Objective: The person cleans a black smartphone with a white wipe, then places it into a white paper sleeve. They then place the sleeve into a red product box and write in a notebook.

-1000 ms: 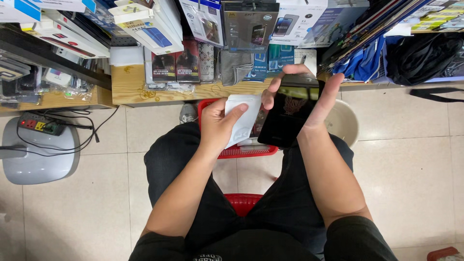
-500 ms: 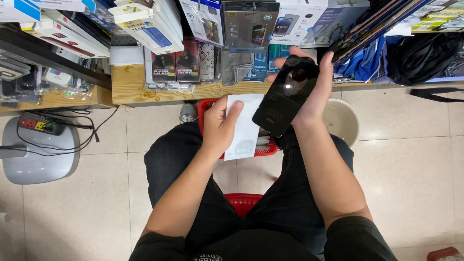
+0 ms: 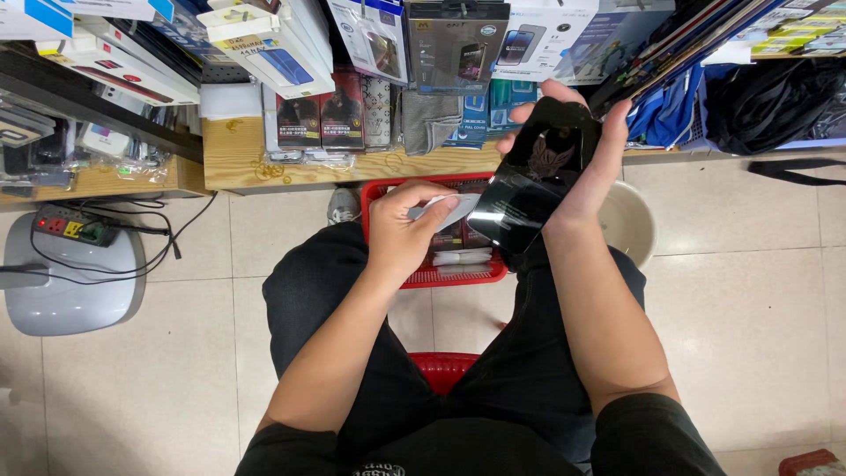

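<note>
My right hand point(image 3: 577, 150) holds a black phone case point(image 3: 538, 176) up in front of me, glossy side tilted toward the camera, fingers wrapped round its far end. My left hand point(image 3: 405, 231) pinches a flat white packet point(image 3: 445, 210) by its edge, just left of the case's lower end and nearly touching it. Both hands hover above a red plastic basket point(image 3: 388, 187) on the floor between my knees, which holds more white and dark packets.
A low wooden shelf point(image 3: 238, 163) ahead is stacked with boxed and bagged phone accessories. A white bucket point(image 3: 633, 225) stands right of the basket. A grey stool point(image 3: 75, 291) with a power strip point(image 3: 70, 225) and cables sits at left. A red stool point(image 3: 445, 370) is under me.
The right hand has lifted the black case higher and turned it. The white packet in the left hand has swung from facing the camera to nearly edge-on, and that hand has dropped slightly.
</note>
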